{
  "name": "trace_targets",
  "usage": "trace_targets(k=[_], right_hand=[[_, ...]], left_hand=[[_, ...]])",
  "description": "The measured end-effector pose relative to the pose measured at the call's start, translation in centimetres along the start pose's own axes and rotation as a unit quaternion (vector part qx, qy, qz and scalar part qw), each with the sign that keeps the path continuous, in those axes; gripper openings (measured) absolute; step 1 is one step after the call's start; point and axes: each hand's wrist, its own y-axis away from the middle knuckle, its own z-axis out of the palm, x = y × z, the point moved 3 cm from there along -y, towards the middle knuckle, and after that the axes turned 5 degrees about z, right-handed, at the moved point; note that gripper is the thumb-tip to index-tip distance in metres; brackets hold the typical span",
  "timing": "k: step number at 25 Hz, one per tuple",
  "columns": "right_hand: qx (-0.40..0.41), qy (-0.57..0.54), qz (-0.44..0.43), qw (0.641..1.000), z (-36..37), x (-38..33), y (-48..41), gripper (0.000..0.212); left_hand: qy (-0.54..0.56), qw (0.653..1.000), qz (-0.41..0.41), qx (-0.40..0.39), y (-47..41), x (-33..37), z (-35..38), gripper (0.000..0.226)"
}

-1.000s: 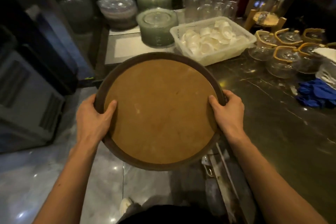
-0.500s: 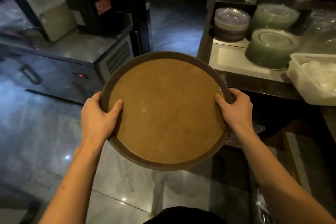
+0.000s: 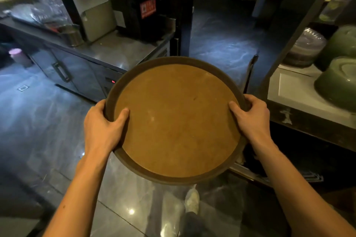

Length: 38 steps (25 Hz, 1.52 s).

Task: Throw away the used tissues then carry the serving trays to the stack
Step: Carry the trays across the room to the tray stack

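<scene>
A round serving tray (image 3: 177, 119) with a brown non-slip face and a dark raised rim fills the middle of the head view, held level above the shiny floor. My left hand (image 3: 102, 127) grips its left rim, thumb on the brown face. My right hand (image 3: 250, 117) grips the right rim the same way. The tray carries nothing. No tissues show.
A steel counter (image 3: 119, 52) with a dark drinks machine (image 3: 142, 4) and a metal cup (image 3: 72, 35) stands at the left. A dark shelf unit (image 3: 308, 113) with stacked green plates (image 3: 339, 84) is at the right. Glossy tiled floor (image 3: 217, 50) runs ahead between them.
The view has swung left, away from the counter with glasses and the white bin, towards the steel counter and the aisle. Both hands keep the same grip on the tray.
</scene>
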Motion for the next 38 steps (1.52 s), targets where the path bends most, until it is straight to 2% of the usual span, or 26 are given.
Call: trace_targets(k=[12, 17, 22, 27, 31, 35, 38], right_hand=[[-0.012, -0.049, -0.033, 0.998, 4.6, -4.6, -24.5, 0.039], [-0.003, -0.053, -0.02, 0.998, 7.8, -6.3, -33.2, 0.04], [0.026, -0.053, -0.013, 0.998, 12.6, -9.3, -41.6, 0.036], [0.058, -0.038, 0.002, 0.998, 17.3, -13.1, -50.1, 0.039], [0.073, -0.028, 0.013, 0.997, 19.4, -14.2, -56.9, 0.04], [0.077, -0.037, 0.019, 0.996, 21.6, -14.1, -65.3, 0.042], [0.068, -0.051, 0.013, 0.996, 23.3, -13.2, -72.9, 0.039]], left_hand=[[-0.005, 0.999, 0.014, 0.04, -19.6, 6.2, 11.8, 0.043], [0.009, 0.999, 0.028, 0.038, -29.0, 6.4, 16.3, 0.048], [0.022, 0.998, 0.053, 0.019, -40.6, 4.7, 20.8, 0.041], [0.025, 0.997, 0.069, -0.01, -53.2, 3.4, 25.8, 0.054], [0.03, 0.997, 0.07, -0.03, -60.5, 3.7, 30.0, 0.055], [0.041, 0.996, 0.079, -0.024, -66.8, 4.8, 35.1, 0.053], [0.043, 0.996, 0.076, -0.009, -71.2, 6.1, 39.8, 0.061]])
